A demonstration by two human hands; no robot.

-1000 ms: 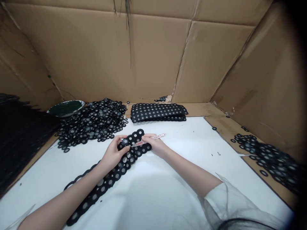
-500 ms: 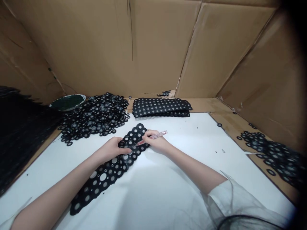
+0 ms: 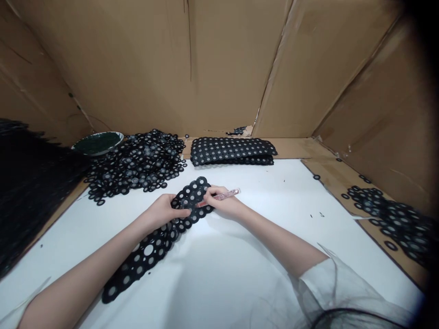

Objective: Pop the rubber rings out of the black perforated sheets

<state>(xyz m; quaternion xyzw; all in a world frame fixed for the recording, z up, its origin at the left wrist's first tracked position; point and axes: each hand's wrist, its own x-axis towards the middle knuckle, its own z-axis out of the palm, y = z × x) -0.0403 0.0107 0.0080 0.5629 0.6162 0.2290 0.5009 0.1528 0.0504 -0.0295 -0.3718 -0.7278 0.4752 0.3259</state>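
Observation:
A long black strip of joined rings (image 3: 151, 250) lies slantwise on the white surface. My left hand (image 3: 164, 211) grips its left edge near the upper part, thumb on top and fingers partly hidden. My right hand (image 3: 221, 202) is closed round a clear, reddish pen-like tool (image 3: 229, 194), whose tip meets the strip just right of my left thumb. What sits under the tip is too small to tell.
Loose black rings form a pile (image 3: 137, 160) at the back left, beside a dish of dark green material (image 3: 98, 143). A folded ring sheet (image 3: 233, 151) lies at the back. More rings (image 3: 394, 219) lie at right. Cardboard walls (image 3: 226, 68) surround the white surface (image 3: 267, 196).
The view has shifted slightly. My left thumb sits a little nearer the tool's tip, and the strip's middle is a bit more bunched. Both hands keep their hold.

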